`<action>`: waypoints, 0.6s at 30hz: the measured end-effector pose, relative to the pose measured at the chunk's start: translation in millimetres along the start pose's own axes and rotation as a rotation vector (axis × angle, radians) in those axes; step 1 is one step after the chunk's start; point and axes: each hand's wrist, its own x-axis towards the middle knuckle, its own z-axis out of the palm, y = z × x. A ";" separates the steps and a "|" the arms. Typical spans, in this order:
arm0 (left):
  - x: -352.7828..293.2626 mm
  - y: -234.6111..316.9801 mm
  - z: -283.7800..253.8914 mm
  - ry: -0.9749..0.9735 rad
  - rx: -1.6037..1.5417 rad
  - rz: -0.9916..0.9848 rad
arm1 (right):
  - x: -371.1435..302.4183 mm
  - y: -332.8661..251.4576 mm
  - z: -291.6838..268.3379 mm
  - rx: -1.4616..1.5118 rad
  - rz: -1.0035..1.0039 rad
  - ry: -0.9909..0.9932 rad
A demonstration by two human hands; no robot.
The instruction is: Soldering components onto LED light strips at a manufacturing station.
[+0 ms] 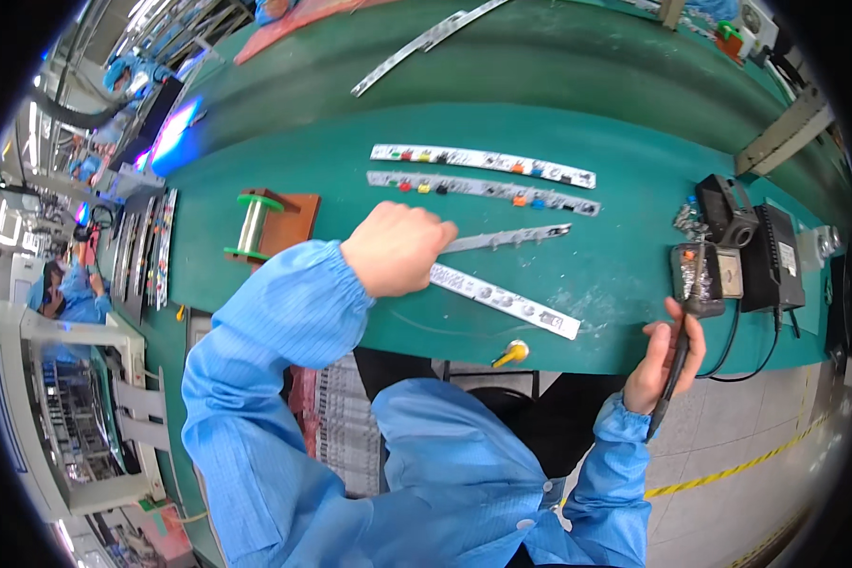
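Low over the green bench (540, 123), my left hand (398, 251) is closed at the left ends of two long, narrow circuit board strips. The nearer white strip (506, 303) slants toward the bench's front edge; the greyer strip (511, 239) lies just beyond it. My fingertips are mostly hidden, so which strip they grip is unclear. At the front right edge, my right hand (667, 364) is wrapped round a black soldering iron (674, 379), beside a small dish of metal bits (693, 275).
Two strips with coloured parts, a white board (483, 161) and a grey board (483, 189), lie farther back. A solder spool (253, 227) stands left. At right are an iron holder (726, 210), a black power unit (774, 256) and cables. A yellow-tipped piece (513, 353) sits near the front edge.
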 end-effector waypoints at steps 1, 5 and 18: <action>-0.5 -1.4 0.5 -0.013 -0.008 -0.014 | 0.1 0.5 0.2 -0.006 0.003 0.004; -6.5 -9.6 -3.4 -0.022 -0.075 -0.042 | -0.8 2.9 0.7 -0.008 -0.024 -0.019; -12.0 -25.9 -9.7 -0.085 -0.796 -0.173 | -1.4 -0.4 2.5 -0.034 -0.040 -0.111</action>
